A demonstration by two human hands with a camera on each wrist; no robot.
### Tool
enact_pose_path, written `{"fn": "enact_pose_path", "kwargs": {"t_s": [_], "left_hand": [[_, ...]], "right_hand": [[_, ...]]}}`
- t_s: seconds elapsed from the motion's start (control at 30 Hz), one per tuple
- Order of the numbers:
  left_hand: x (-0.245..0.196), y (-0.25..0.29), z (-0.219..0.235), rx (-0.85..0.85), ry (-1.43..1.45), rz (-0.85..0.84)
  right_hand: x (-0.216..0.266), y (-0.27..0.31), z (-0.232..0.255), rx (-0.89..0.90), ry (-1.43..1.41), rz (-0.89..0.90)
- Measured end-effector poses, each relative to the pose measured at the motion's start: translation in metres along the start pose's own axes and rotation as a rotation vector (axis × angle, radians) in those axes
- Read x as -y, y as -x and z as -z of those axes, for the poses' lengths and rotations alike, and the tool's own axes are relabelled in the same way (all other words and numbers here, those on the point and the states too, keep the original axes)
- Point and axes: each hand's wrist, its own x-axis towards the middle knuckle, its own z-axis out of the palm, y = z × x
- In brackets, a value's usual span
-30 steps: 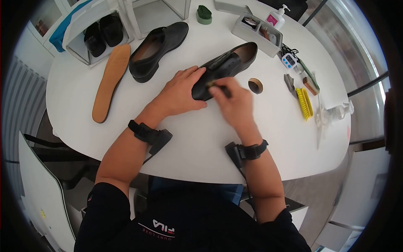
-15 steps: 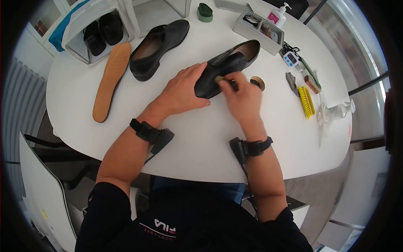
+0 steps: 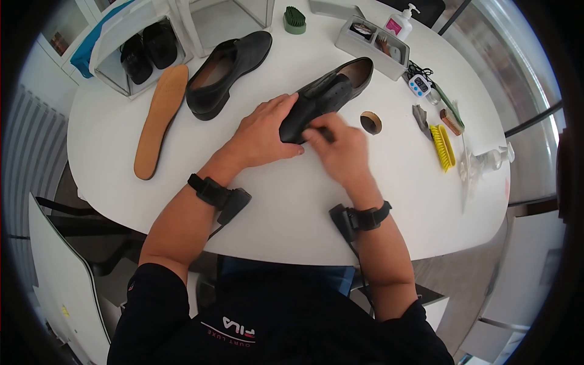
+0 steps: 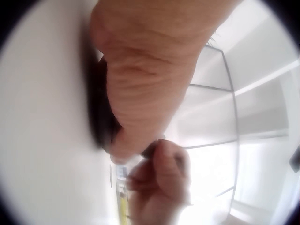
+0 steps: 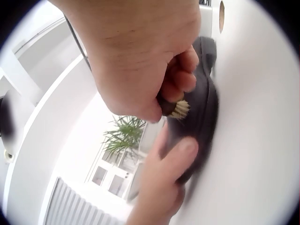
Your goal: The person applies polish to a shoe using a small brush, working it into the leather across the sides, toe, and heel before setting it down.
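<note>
A black leather shoe lies on the white table, its toe toward the left hand. That hand grips the toe, with the thumb on the near side and the fingers over the far side. In the right hand is a small brush with pale bristles, pinched between curled fingers and thumb. In the right wrist view the bristles are against the shoe's side, close to the left thumb. The brush's handle is mostly hidden in the fist. Left of the hands lie a second black shoe and a tan insole.
A box with black shoes stands at the back left. A green brush, a grey organizer and a pump bottle are at the back. To the right are a timer, a yellow brush and a table hole.
The right hand with the brush has swung right along the shoe's side, then back left toward the toe. The left hand keeps its grip on the toe.
</note>
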Motion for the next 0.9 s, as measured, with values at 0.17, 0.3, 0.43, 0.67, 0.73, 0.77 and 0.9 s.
{"fn": "enact_pose_path", "kwargs": {"t_s": [0.17, 0.3, 0.43, 0.67, 0.73, 0.77, 0.9], "left_hand": [[0.021, -0.001, 0.015, 0.018, 0.143, -0.127], [0.021, -0.001, 0.013, 0.179, 0.450, -0.166], [0.014, 0.002, 0.000, 0.281, 0.468, -0.221], [0.012, -0.001, -0.006, -0.137, 0.295, -0.127], [0.013, -0.002, -0.009, -0.216, 0.275, -0.149], [0.013, -0.006, -0.008, -0.295, 0.253, -0.180], [0.010, -0.026, 0.001, -0.305, 0.041, -0.223]], "right_hand": [[0.001, -0.005, 0.011, -0.017, -0.006, -0.101], [-0.022, -0.013, 0.030, -0.239, 0.152, -0.219], [-0.008, -0.016, 0.039, -0.309, 0.152, -0.275], [-0.014, -0.011, 0.024, -0.220, 0.283, -0.124], [-0.013, -0.009, 0.024, -0.209, 0.219, -0.062], [-0.014, -0.010, 0.025, -0.191, 0.220, -0.026], [-0.008, -0.009, 0.038, -0.109, 0.199, 0.015]]}}
